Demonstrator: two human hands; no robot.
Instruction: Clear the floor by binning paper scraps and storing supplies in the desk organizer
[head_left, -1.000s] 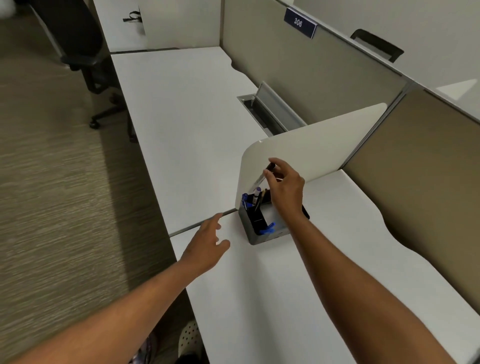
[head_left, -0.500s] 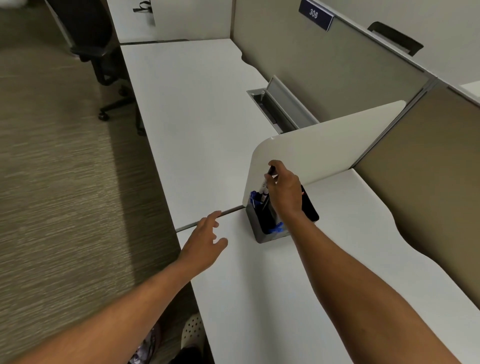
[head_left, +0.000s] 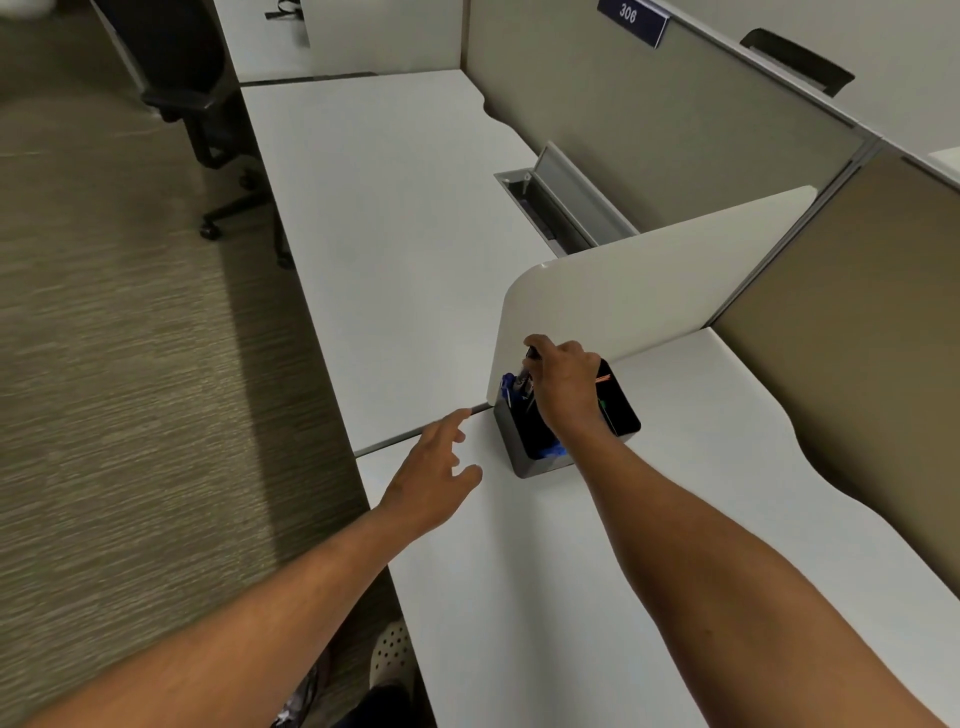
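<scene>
lower now than a second ago, the right hand (head_left: 563, 387) pinches a dark pen (head_left: 529, 366), its tip down inside the desk organizer (head_left: 524, 457) beside the white divider (head_left: 649, 291); the left hand (head_left: 434, 480) hovers open over the desk (head_left: 545, 597).

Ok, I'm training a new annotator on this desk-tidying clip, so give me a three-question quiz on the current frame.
1. True or false: the left hand is gripping the desk organizer.
2. Which hand holds the dark pen over the organizer? A) left B) right C) both
3. Fill in: the organizer stands on the white desk right against the rounded white ______.

Key
1. False: it is open, fingers spread, over the desk edge, apart from the organizer.
2. B: the right hand pinches the pen upright at the organizer's far-left corner.
3. Divider panel.
</scene>
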